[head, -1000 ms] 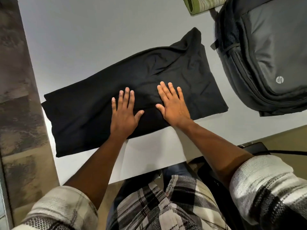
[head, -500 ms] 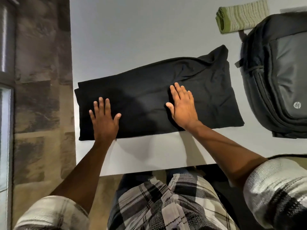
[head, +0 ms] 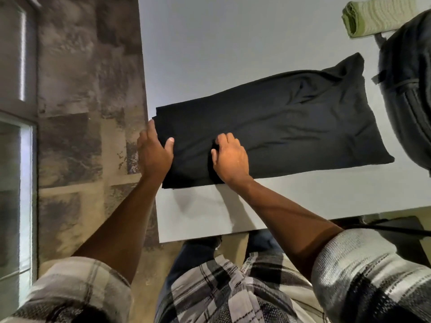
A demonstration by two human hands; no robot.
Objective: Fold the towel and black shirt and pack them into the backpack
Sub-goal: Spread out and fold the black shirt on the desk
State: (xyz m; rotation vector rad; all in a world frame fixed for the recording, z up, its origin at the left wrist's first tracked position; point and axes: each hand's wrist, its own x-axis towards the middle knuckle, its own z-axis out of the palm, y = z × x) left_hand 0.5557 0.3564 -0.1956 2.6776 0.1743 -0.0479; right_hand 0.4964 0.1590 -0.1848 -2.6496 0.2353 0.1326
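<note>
Tabletop (head: 233,54) comes first as the biggest thing in view: a pale grey slab whose left edge runs down beside a mottled stone-look floor (head: 88,89), with its near edge just above the person's plaid shirt (head: 221,292). Much of its far left stretch is bare, and a bare band lies along the near edge, so there looks to be room to swing cloth either way.

Next in size, the black shirt (head: 291,127) lies flat as a long folded strip, running from the left edge of the table across toward the right, its far right corner rucked into a small peak. It seems laid lengthwise so one end can be brought over the other.

At the right edge, the dark backpack (head: 408,94) lies only partly in view, just beside the shirt's right end; I cannot tell whether it is unzipped. Beyond it, near the far right corner, the green towel (head: 373,16) sits already rolled or folded, touching or just beside the pack's top.

Smaller still, the left hand (head: 154,152) grips the shirt's left end right at the table's edge, thumb on top and fingers curled round the edge of the cloth, probably to lift that end. The right hand (head: 231,157) rests on the strip close by, fingers bent and pressing into the cloth, likely marking the fold line; whether it pinches any fabric I cannot tell.
</note>
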